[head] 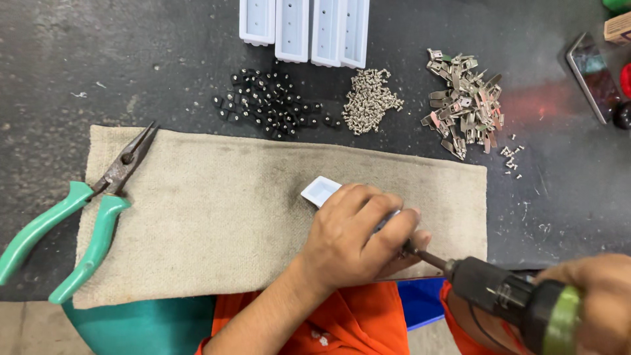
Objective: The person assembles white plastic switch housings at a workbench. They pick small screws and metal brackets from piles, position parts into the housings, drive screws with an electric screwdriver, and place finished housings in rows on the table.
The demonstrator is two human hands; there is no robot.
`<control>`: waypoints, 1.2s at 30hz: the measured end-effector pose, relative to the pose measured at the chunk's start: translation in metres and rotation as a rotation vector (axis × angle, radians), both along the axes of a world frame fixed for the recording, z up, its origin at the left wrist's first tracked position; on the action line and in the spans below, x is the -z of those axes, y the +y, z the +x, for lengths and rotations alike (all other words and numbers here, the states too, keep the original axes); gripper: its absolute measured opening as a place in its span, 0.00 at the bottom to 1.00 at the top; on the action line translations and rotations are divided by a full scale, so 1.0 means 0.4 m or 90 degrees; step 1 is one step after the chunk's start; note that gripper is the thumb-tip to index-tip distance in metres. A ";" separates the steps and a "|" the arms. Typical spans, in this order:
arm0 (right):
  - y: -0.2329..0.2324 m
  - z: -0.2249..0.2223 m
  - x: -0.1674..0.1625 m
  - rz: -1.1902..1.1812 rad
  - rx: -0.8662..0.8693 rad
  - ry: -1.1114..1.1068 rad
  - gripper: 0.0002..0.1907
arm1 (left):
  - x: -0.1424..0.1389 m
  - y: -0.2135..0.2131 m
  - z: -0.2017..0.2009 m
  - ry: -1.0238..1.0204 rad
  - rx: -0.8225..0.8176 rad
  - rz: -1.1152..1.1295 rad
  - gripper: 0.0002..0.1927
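Dark worktop [98,52] carries a beige cloth [217,217] in front of you. Your left hand [358,233] presses down on a white part [320,190] on the cloth, fingers curled over it. Your right hand [601,302] grips a power screwdriver [506,292]; its bit seems to meet the part under your fingers. Green pliers [79,223] lie at the cloth's left edge, with screws [370,100] and clips [465,105] beyond.

Even, fairly bright overhead light; soft shadows. A reddish glare sits on the dark table [545,98] top right. The drill [519,299] looks slightly blurred.
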State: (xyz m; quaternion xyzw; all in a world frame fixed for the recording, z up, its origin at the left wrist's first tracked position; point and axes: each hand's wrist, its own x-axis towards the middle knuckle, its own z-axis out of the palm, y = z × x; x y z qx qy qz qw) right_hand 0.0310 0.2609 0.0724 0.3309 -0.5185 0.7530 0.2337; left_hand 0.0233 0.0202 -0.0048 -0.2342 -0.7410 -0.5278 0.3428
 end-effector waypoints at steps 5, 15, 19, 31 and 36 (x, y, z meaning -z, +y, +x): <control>-0.039 -0.015 -0.006 0.005 -0.009 -0.003 0.15 | 0.012 -0.003 -0.016 0.009 -0.003 -0.020 0.20; -0.194 -0.104 -0.139 0.149 0.059 -0.056 0.16 | 0.046 -0.009 -0.062 0.032 -0.084 -0.011 0.27; -0.202 -0.083 -0.101 0.146 0.145 -0.019 0.16 | 0.050 -0.013 -0.067 0.037 -0.091 0.004 0.27; -0.269 0.024 0.181 0.361 0.285 -0.129 0.11 | 0.072 -0.016 -0.068 -0.001 -0.101 -0.019 0.32; -0.259 -0.018 0.152 0.449 0.320 -0.009 0.12 | 0.092 -0.017 -0.075 -0.009 -0.089 -0.019 0.35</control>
